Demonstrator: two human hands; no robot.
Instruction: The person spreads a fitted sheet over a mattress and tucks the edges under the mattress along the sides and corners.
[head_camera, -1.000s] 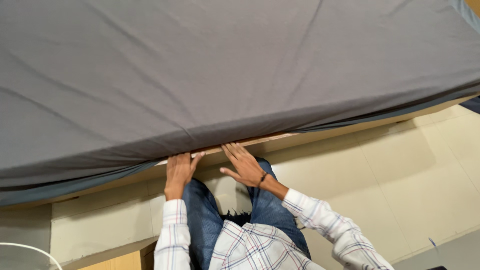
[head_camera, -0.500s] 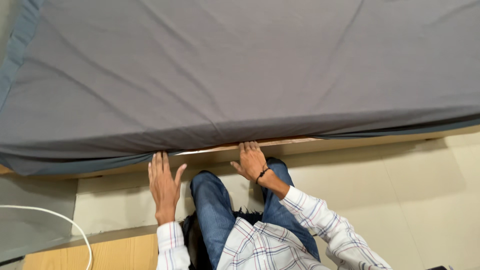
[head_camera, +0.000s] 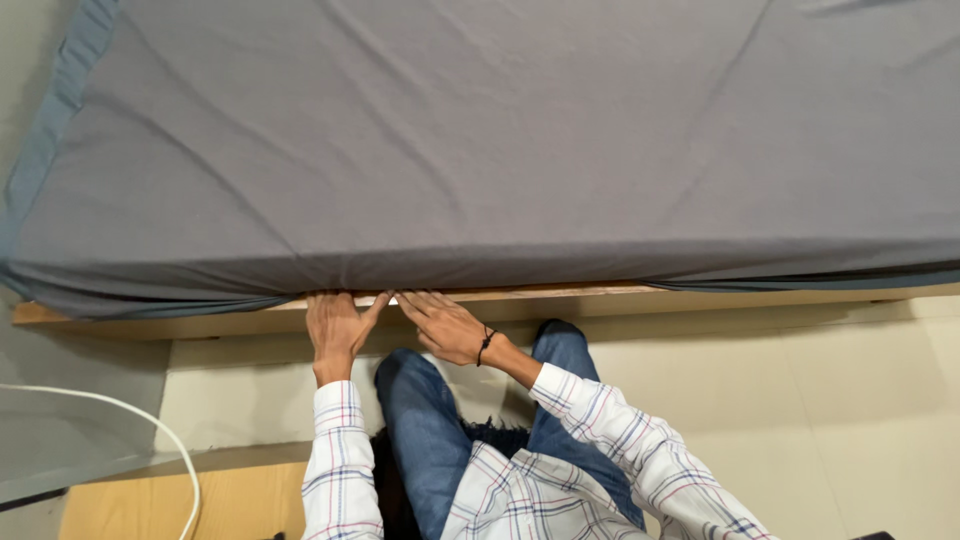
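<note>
A grey sheet (head_camera: 500, 140) covers a mattress that fills the upper half of the view. Its hanging edge runs along a wooden bed frame (head_camera: 700, 297). My left hand (head_camera: 335, 325) lies flat against the frame, fingertips tucked under the sheet's edge. My right hand (head_camera: 445, 325), with a dark band on the wrist, rests beside it, fingers pointing left and touching the same edge. Both fingers are spread and I cannot see anything gripped. My knees in blue jeans (head_camera: 420, 420) are just below the hands.
A cream tiled floor (head_camera: 800, 400) lies right of me. A white cable (head_camera: 120, 410) curves across the lower left over a grey surface. A light wooden board (head_camera: 220, 505) sits at the bottom left. A blue mattress border (head_camera: 55, 120) shows at the upper left.
My left hand moved up from the floor side to the sheet's edge. My right hand shifted left along the frame to meet it. The view slid slightly right along the bed.
</note>
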